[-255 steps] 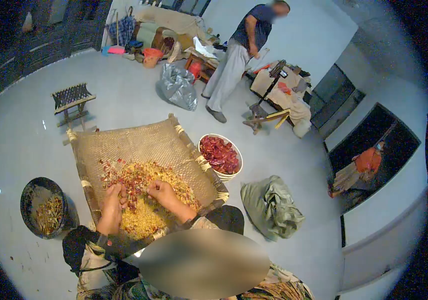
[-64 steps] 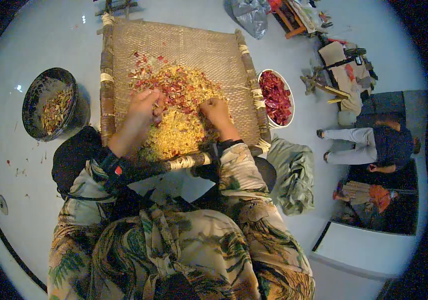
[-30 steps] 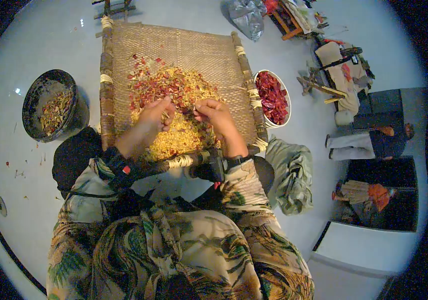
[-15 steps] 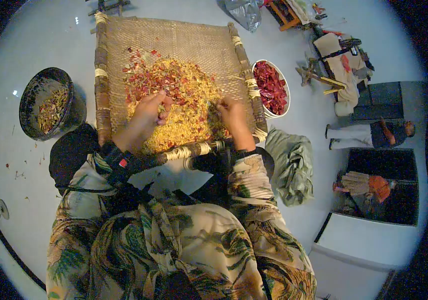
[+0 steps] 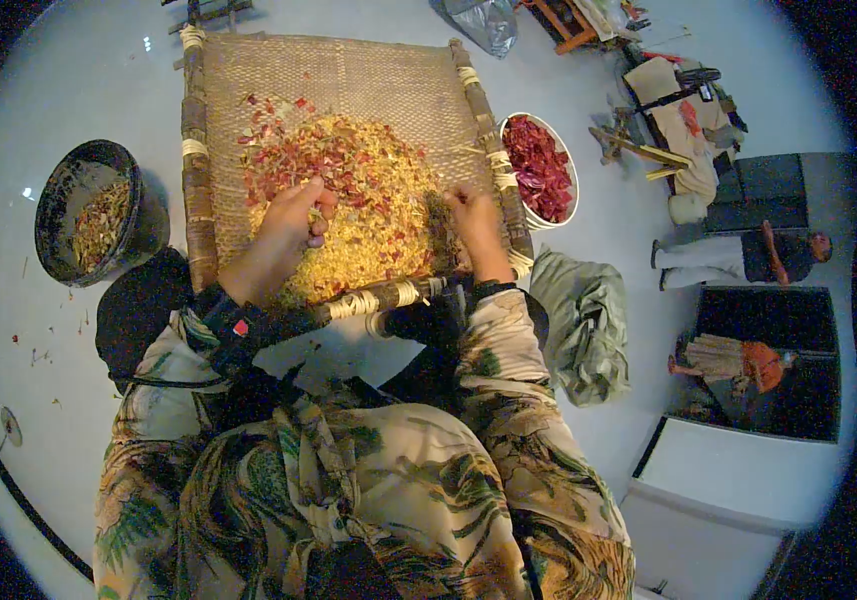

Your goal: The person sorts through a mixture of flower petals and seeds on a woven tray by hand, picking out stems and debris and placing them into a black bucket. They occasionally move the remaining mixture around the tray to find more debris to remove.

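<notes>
A woven tray [image 5: 348,70] with a wooden frame lies in front of me, bearing a heap of yellow seed-like bits [image 5: 368,240] mixed with red flakes [image 5: 288,150]. My left hand [image 5: 295,215] is over the left of the heap, its fingers curled together; what they hold, if anything, is hidden. My right hand [image 5: 475,225] is at the right side of the heap beside a dark clump [image 5: 440,225], its fingers bent and pinched together. Whatever is between those fingertips is too small to name.
On the left stands a black bucket [image 5: 153,225] with plant scraps. A white bucket [image 5: 574,185] of red petals stands right of the tray, above a crumpled green sack [image 5: 583,325]. Two people [image 5: 783,258] are at the far right; a cluttered seat [image 5: 683,125] is at upper right.
My right hand has shifted slightly up and right, and its fingers have moved at the dark clump. My left hand stays curled, nearly in place. The view has shifted a little.
</notes>
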`<state>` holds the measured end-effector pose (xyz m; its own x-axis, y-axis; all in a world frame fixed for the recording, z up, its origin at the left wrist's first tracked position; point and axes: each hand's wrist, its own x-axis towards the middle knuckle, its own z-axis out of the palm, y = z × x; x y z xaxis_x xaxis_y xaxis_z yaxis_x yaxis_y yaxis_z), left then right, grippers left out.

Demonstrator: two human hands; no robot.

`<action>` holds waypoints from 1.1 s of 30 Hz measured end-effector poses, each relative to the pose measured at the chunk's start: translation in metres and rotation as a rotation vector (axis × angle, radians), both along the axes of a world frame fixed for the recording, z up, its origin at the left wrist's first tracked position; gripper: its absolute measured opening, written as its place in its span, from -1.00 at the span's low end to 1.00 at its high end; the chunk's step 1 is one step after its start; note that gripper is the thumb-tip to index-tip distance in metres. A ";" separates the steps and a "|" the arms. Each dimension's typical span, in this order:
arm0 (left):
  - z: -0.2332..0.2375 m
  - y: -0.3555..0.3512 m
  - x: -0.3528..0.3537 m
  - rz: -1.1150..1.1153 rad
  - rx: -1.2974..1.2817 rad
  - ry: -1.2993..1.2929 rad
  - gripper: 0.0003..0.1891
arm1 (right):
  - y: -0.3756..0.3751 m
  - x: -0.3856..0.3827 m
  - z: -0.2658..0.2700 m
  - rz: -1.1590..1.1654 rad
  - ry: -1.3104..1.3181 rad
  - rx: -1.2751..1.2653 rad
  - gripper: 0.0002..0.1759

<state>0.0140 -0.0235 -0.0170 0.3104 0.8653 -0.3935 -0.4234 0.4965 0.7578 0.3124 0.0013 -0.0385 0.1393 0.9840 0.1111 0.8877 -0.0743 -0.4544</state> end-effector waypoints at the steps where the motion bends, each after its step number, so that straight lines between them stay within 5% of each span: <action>1: -0.002 0.000 0.000 0.002 -0.022 0.009 -0.68 | 0.001 0.005 0.009 -0.061 -0.033 0.007 -0.80; 22: -0.014 0.005 -0.001 -0.034 -0.008 -0.056 -0.70 | 0.026 0.036 -0.073 0.037 -0.522 -0.250 -0.68; 31: 0.003 0.002 -0.001 -0.021 -0.045 0.018 -0.70 | 0.014 0.029 -0.048 -0.030 -0.229 -0.242 -0.63; 33: 0.002 0.002 -0.003 -0.050 -0.025 0.005 -0.70 | 0.015 0.025 -0.040 -0.076 0.028 -0.280 -0.65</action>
